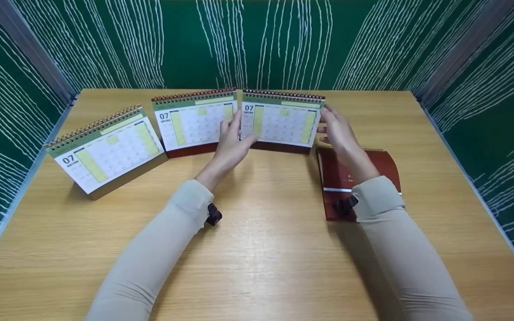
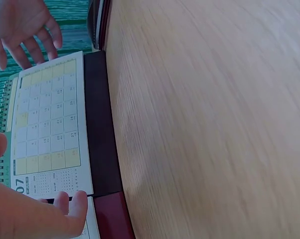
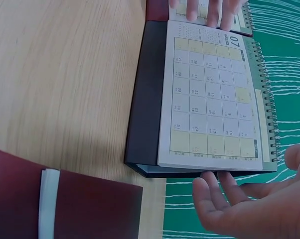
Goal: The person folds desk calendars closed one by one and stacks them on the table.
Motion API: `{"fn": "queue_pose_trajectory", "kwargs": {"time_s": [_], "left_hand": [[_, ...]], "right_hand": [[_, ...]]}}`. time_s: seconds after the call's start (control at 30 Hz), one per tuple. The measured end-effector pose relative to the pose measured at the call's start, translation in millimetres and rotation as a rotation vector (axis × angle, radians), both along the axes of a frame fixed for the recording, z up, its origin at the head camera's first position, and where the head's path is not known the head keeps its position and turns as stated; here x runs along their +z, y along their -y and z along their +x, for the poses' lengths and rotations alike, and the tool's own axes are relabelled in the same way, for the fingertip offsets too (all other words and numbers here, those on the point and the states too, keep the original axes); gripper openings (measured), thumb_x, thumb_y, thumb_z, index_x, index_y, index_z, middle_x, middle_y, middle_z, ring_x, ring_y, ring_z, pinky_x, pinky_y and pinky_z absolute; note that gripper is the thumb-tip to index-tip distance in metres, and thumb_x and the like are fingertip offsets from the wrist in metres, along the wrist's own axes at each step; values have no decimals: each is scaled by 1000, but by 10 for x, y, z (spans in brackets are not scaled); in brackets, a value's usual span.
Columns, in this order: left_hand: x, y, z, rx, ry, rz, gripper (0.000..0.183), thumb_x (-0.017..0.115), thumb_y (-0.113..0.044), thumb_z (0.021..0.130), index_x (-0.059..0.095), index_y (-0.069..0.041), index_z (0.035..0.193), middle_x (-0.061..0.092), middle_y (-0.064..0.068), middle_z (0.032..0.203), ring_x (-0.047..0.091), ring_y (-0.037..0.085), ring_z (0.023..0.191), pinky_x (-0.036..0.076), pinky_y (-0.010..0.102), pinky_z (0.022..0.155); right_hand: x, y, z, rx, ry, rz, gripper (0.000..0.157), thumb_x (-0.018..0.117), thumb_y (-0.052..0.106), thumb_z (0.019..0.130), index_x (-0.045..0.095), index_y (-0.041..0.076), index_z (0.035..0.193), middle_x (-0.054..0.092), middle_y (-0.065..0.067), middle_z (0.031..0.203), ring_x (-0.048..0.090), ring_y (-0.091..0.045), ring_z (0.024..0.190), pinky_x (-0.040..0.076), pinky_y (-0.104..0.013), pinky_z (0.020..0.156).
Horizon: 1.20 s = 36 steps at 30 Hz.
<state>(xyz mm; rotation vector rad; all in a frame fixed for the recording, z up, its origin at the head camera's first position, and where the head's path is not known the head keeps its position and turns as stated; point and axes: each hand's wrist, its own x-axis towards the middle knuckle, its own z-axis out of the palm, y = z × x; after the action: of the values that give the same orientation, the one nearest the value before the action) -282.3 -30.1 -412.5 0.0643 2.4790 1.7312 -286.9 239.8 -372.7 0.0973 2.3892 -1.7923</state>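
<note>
A desk calendar (image 1: 283,122) with a dark brown base and its 07 page showing stands upright at the back of the table. My left hand (image 1: 234,145) is at its left edge, where it meets a second standing calendar (image 1: 190,127) with a red base; the fingers are extended over the seam. On the opposite side, my right hand (image 1: 339,131) has its fingertips (image 3: 207,186) right at the calendar's right edge, fingers loosely bent. In the left wrist view, the right hand (image 2: 20,25) appears beyond the calendar's far end with fingers spread.
Farther left, a third calendar (image 1: 109,151) with a tan base stands angled. A closed dark red calendar (image 1: 384,171) with a white band lies under my right forearm. Green walls (image 1: 190,44) with white streaks border the wooden table (image 1: 257,249) behind and on both sides.
</note>
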Motion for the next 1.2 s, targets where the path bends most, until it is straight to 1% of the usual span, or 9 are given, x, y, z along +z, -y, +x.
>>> {"fn": "queue_pose_trajectory", "kwargs": {"time_s": [0.17,0.3,0.43,0.57,0.63,0.8,0.9,1.07,1.2], "left_hand": [[-11,-10,16,2,-31,28,86,65,-26,102,15,-23,173,24,5,162,39,22,139,40,36,116],[-19,-8,46,4,-23,52,85,65,-27,103,15,-25,173,22,4,163,38,22,139,39,36,117],[-34,-14,79,16,-6,54,84,64,-28,104,15,-27,172,20,2,166,37,21,143,41,37,117],[-26,-46,103,16,-1,64,84,64,-28,105,15,-28,172,18,3,168,36,24,147,40,39,120],[-9,-64,118,10,8,66,84,64,-29,105,14,-28,173,15,4,171,33,25,151,36,42,124],[31,-87,158,-12,19,39,86,63,-31,104,11,-29,173,5,4,178,16,26,162,22,50,130],[39,-89,178,-13,6,20,89,64,-31,103,9,-28,173,8,6,177,14,28,161,21,52,130],[30,-73,182,-13,-6,16,89,64,-32,104,9,-27,173,16,8,171,21,26,156,23,49,129],[33,-28,179,-38,23,41,87,63,-34,105,9,-29,173,17,6,169,21,25,155,22,50,129]], "right_hand": [[-25,29,-10,-1,-13,-26,64,25,45,115,14,19,173,44,-12,156,49,-24,125,43,-32,96],[-44,49,-32,-1,-14,-25,64,25,45,115,14,20,173,47,-13,154,50,-24,123,43,-32,95],[-48,52,-45,13,-1,0,65,24,46,115,11,21,173,48,-14,156,48,-28,131,42,-39,106],[-21,32,-39,15,17,28,67,23,48,115,6,19,173,40,-14,165,43,-31,140,37,-49,118],[-1,24,-32,18,21,34,68,23,49,115,6,18,173,37,-14,167,41,-32,143,34,-53,121],[41,17,-5,38,24,56,69,22,50,114,8,15,173,36,-15,166,40,-33,145,35,-51,120],[61,23,10,46,26,51,72,23,51,114,6,13,172,36,-16,166,40,-32,143,37,-48,118],[65,19,5,45,29,31,70,24,49,114,13,11,172,40,-17,161,44,-29,136,39,-45,114],[62,6,-13,38,50,0,68,23,50,114,23,12,170,39,-19,158,44,-32,137,37,-49,118]]}}
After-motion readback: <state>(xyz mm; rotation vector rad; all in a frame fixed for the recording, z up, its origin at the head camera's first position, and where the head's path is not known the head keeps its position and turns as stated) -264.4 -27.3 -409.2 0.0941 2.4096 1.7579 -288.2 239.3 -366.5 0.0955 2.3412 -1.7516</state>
